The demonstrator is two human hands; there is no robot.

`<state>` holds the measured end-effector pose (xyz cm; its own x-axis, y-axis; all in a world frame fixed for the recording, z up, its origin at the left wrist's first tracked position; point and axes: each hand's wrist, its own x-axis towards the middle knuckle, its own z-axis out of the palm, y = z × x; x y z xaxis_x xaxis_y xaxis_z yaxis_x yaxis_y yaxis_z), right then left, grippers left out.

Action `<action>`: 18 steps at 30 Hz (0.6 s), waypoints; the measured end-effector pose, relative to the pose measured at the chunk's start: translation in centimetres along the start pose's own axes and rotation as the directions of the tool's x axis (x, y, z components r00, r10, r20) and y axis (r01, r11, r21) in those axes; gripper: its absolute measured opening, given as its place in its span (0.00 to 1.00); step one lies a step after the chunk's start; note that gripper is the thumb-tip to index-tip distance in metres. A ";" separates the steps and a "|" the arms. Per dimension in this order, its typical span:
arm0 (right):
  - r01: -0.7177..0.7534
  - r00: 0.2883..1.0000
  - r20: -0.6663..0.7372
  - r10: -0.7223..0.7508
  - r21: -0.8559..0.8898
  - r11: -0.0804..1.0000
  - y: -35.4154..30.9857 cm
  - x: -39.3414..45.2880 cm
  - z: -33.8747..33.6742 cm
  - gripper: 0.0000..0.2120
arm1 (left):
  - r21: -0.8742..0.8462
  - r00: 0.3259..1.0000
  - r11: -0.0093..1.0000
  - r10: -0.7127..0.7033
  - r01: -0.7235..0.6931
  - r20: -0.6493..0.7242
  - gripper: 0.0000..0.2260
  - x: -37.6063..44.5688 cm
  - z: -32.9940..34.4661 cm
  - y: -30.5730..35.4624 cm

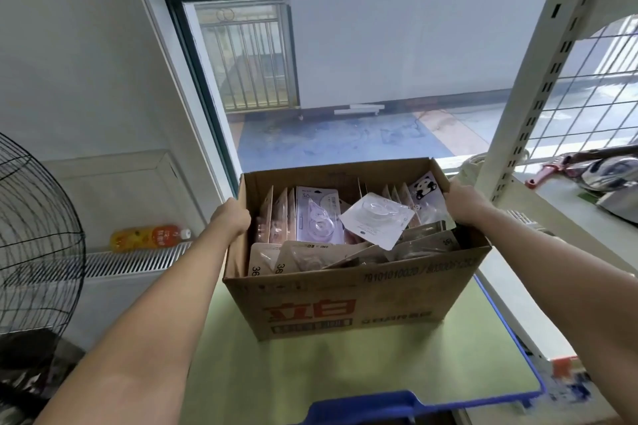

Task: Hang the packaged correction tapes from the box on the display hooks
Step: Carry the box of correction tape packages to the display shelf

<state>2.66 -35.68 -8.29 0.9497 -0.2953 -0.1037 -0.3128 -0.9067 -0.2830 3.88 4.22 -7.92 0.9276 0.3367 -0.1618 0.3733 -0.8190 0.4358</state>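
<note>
An open cardboard box (348,304) with red lettering stands on a green-topped cart. It is full of packaged correction tapes (319,219), some upright in rows, some lying loose on top; one pack carries a panda picture (426,191). My left hand (231,217) grips the box's left wall. On the opposite side, my right hand (464,205) holds the right wall near the far corner. No display hooks are visible; only a wire grid panel (580,97) shows behind the rack upright.
A white slotted shelf upright (538,79) rises at the right, with a shelf holding a helmet-like object (607,172). The cart's green top (310,373) has blue edges. A black fan guard (34,235) stands at left, beside a radiator with an orange bottle (148,236).
</note>
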 end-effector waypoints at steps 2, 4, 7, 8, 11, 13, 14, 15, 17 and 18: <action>0.002 1.000 -0.019 -0.002 0.037 0.999 0.2 -0.8 -0.1 0.12 | 0.013 1.000 1.000 0.017 -0.017 -0.009 0.16 -0.7 -0.2 -0.4; 0.001 0.999 -0.033 0.001 0.050 0.999 0.3 -1.6 0.0 0.12 | 0.008 0.999 0.999 0.032 -0.032 -0.005 0.17 -1.3 -0.5 -0.9; 0.028 0.998 -0.054 -0.025 0.057 0.998 0.1 -2.5 -0.2 0.11 | 0.000 0.999 0.999 0.049 -0.049 -0.009 0.17 -2.1 -1.0 -1.9; 0.036 0.998 -0.061 -0.032 0.065 0.997 -0.2 -2.7 -0.2 0.11 | -0.003 0.999 0.999 0.048 -0.048 -0.016 0.18 -2.3 -1.1 -2.3; 0.052 0.997 -0.065 -0.047 0.078 0.996 -0.8 -3.4 -0.6 0.12 | -0.007 0.999 0.999 0.036 -0.036 -0.039 0.20 -3.5 -1.4 -3.3; 0.076 0.995 -0.075 -0.069 0.083 0.994 -1.3 -4.0 -0.8 0.13 | -0.018 0.998 1.000 0.019 -0.020 -0.057 0.21 -4.1 -1.8 -3.9; 0.088 0.994 -0.072 -0.081 0.087 0.992 -1.4 -4.3 -0.9 0.13 | -0.012 0.998 1.000 0.015 -0.016 -0.067 0.21 -4.5 -2.1 -4.1; 0.101 0.993 -0.070 -0.095 0.088 0.991 -1.5 -4.5 -1.0 0.13 | -0.008 0.997 1.000 0.005 -0.006 -0.073 0.22 -5.0 -2.4 -4.2; 0.119 0.992 -0.060 -0.114 0.085 0.989 -1.7 -4.9 -1.2 0.13 | -0.018 0.994 1.000 -0.011 0.009 -0.108 0.22 -6.0 -3.1 -4.3; 0.132 0.990 -0.055 -0.128 0.087 0.987 -1.9 -5.0 -1.3 0.13 | -0.029 0.992 0.999 -0.026 0.022 -0.123 0.22 -6.6 -3.5 -4.4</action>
<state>-1.51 -32.87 -5.97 0.9811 -0.1931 -0.0136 -0.1839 -0.9081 -0.3762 -3.98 7.23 -5.70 0.9090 0.4121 -0.0628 0.3932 -0.7974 0.4578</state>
